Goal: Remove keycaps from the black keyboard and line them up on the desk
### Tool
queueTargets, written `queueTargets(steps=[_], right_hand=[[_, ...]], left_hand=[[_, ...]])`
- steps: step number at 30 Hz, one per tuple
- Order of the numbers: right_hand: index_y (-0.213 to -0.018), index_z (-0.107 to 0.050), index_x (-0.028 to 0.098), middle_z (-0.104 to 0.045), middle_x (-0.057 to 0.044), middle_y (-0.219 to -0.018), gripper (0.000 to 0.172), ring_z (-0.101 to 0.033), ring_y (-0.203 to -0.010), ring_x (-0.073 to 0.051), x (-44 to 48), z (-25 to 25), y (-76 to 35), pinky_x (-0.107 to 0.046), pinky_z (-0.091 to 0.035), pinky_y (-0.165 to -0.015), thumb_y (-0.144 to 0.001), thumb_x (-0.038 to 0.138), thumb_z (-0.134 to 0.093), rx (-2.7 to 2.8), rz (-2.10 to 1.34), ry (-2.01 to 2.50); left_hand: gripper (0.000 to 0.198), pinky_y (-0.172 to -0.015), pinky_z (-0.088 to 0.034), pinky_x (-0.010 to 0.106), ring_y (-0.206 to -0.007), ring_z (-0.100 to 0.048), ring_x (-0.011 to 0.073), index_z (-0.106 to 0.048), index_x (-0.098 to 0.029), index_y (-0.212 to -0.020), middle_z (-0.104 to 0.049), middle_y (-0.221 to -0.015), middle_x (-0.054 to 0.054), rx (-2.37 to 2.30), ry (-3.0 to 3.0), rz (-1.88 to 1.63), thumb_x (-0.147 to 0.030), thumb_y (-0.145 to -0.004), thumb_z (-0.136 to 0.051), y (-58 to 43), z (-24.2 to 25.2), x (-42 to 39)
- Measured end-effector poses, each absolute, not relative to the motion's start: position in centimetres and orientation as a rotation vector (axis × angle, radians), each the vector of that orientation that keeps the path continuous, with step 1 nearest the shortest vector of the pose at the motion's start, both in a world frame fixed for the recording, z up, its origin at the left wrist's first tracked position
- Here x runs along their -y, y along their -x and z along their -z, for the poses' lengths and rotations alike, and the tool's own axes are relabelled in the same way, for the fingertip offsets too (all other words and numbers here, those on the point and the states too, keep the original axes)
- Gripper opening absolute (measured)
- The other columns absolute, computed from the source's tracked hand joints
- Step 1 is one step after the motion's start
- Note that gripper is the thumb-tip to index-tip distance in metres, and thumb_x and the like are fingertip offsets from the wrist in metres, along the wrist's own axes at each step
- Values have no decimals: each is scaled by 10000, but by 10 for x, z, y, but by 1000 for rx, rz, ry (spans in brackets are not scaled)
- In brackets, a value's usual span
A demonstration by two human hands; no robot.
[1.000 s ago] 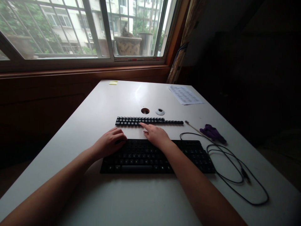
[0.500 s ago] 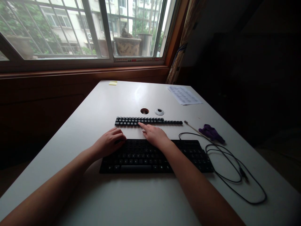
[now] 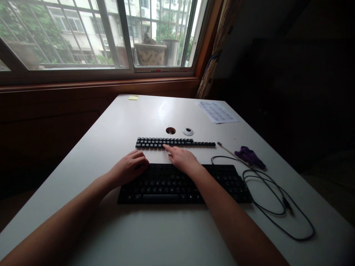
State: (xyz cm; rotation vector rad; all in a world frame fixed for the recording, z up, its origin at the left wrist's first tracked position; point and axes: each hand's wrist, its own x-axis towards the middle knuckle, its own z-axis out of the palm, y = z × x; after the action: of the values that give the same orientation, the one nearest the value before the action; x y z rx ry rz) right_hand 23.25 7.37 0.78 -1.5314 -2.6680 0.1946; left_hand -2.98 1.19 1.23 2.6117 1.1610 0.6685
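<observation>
Black keyboard (image 3: 169,183) sits partly hidden by left hand (image 3: 131,166), fingers curled, and right hand (image 3: 183,159), index extended, their grips unclear.

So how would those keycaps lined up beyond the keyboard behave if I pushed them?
The keycaps would probably break out of line, since they look like separate pieces. Each is likely light, being so small. They may slide easily too, as the table looks smooth and shiny.

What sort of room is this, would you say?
Likely a home study or small office, though I can't be sure: a keyboard lies on a white desk near a barred window.
</observation>
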Motion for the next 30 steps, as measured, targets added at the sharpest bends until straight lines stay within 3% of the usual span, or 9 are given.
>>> queueTargets(steps=[20, 30], right_hand=[[-1536, -280, 329, -664, -67, -1230, 610, -652, -965, -244, -72, -8, -232, -339, -466, -771, -954, 331, -461, 2617, -165, 1586], [-1490, -385, 304, -679, -64, -1224, 538, -663, -961, -248, -68, -10, -233, -357, -491, -792, -955, 327, -439, 2549, -131, 1620]], left_hand=[[112, -800, -470, 321, -891, -543, 202, -639, -194, -955, -602, -932, 66, -1167, -2609, -659, -188, -951, -527, 29, -14, -11], [110, -800, -474, 329, -888, -543, 202, -638, -193, -954, -604, -932, 66, -1162, -2616, -658, -178, -944, -530, 30, -15, -11]])
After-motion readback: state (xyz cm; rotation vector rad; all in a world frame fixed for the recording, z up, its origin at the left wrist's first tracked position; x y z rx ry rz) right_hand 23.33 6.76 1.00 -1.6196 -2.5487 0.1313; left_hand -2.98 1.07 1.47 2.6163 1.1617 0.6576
